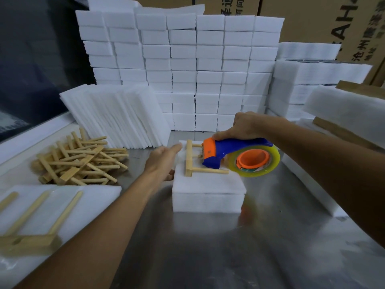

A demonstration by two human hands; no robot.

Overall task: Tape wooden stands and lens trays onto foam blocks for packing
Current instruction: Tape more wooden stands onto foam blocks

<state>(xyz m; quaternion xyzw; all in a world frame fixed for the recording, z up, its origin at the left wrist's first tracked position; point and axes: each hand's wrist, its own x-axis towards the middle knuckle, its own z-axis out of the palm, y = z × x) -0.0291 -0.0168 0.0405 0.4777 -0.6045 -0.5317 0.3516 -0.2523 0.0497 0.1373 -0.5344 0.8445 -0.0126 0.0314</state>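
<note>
A white foam block sits on the steel table in the middle. On its top lies a wooden stand, a short bar with two dowels pointing right. My right hand grips a blue and orange tape dispenser with a clear tape roll; its orange blade end rests over the stand's dowels. My left hand lies against the block's left edge with straight fingers, its fingertips at the far left corner.
A heap of several wooden stands lies at the left. Foam with a taped stand sits at the near left. Stacked foam blocks form a wall behind, leaning foam sheets before them, more foam and cardboard boxes at right.
</note>
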